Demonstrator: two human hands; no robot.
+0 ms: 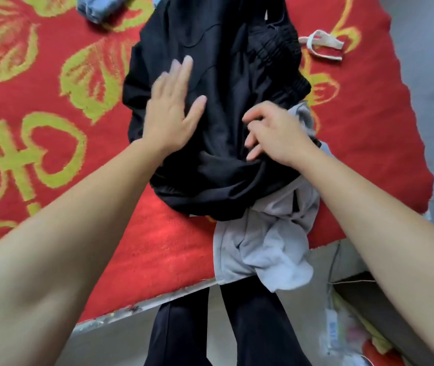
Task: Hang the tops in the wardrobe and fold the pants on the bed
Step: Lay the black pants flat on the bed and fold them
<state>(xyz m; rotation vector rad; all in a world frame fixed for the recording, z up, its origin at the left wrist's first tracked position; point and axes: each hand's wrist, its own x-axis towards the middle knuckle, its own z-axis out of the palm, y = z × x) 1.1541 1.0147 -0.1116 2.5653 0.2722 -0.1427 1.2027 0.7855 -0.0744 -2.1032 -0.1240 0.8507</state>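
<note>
Black pants (226,75) with an elastic waistband lie bunched on the red bed cover (52,143). My left hand (173,107) rests flat on the black fabric, fingers spread and blurred. My right hand (274,130) hovers over the pants' right side, fingers loosely curled and holding nothing. A grey garment (266,241) lies under the pants' near end and hangs over the bed's edge.
Folded blue denim (99,6) lies at the top of the bed. A white and red strap (321,46) sits at the right. My dark-trousered legs (226,326) stand against the bed's edge (120,310). Cables and clutter (342,331) lie on the floor at right.
</note>
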